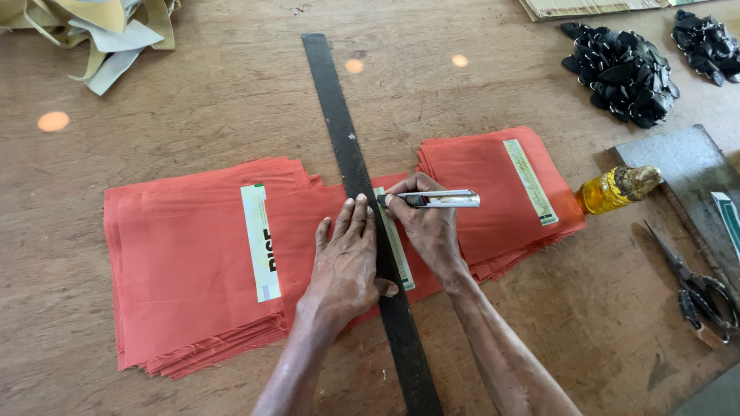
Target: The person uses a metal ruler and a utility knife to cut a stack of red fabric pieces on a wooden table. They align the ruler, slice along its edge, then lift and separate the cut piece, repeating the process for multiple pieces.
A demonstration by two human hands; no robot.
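Left hand (347,262) presses flat, fingers spread, on the dark ruler (362,208); right hand (428,223) grips the utility knife (439,199) — blade should hug that edge across the orange fabric (193,254).

Both forearms are bare all the way to the bottom edge of the shot, so no sleeves, gloves or wraps anywhere. The left hand (344,266) and right hand (428,227) have no rings, watch or bracelets that I can spot. The fingers (356,216) are bare with short, plain nails, and the forearms look lean and sinewy.
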